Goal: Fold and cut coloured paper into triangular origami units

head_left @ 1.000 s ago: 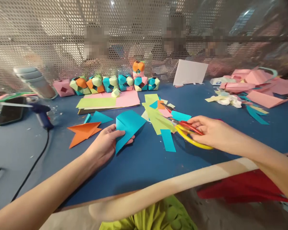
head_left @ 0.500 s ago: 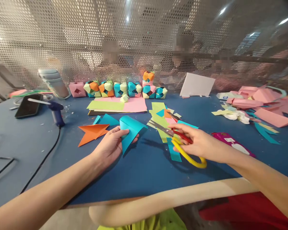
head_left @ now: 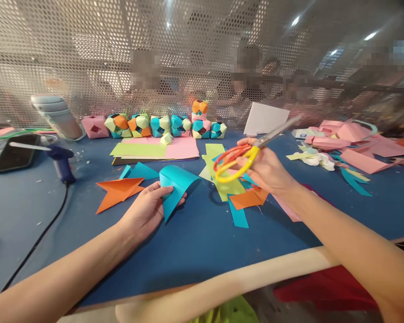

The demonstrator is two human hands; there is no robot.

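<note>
Now the left hand (head_left: 146,208) is pinching the folded blue paper (head_left: 175,186) between thumb and fingers above the table (head_left: 188,255), with bare surface stretching toward the near edge. The right hand (head_left: 269,170) is gripping the scissors (head_left: 256,150) near their pivot, the blades pointing up and rightward instead of left as before. An orange strip (head_left: 247,199) is newly showing beside the scraps (head_left: 218,157). The right forearm (head_left: 350,229) is mostly hiding a purple case (head_left: 311,189); the blade tips are blurring.
</note>
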